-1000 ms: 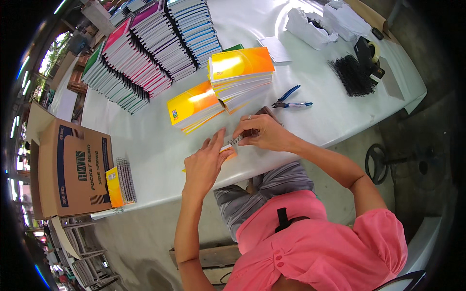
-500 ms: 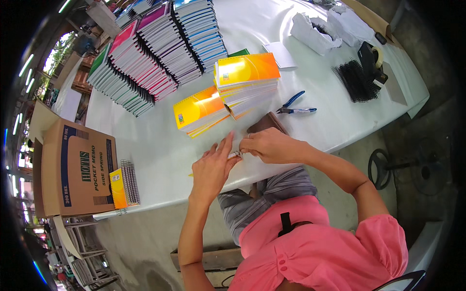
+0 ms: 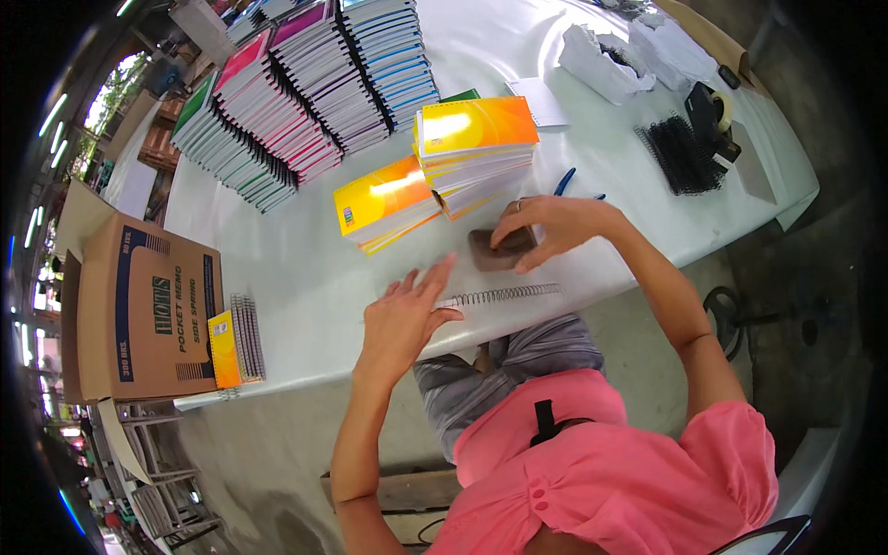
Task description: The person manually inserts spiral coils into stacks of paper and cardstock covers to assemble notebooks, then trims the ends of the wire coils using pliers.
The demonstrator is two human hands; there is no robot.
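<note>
Yellow notebooks [image 3: 477, 125] and blue pliers [image 3: 564, 181] lie beyond the right hand [image 3: 560, 225], its grip wide over a brown block [image 3: 488, 252]. The left hand [image 3: 400, 324], grip unclear, meets a wire coil [image 3: 511, 295] near the front edge of the tabletop [image 3: 305, 310], which runs left to a carton [image 3: 139, 314].

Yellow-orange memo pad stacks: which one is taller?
The right-hand stack, nearer the right hand; its pile rises visibly higher than the left-hand stack.

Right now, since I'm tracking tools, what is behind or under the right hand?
Behind the right hand, parts of a blue-handled tool show; its remainder is covered. Under it, a brown object partly shows; what the hand covers cannot be seen.
</note>
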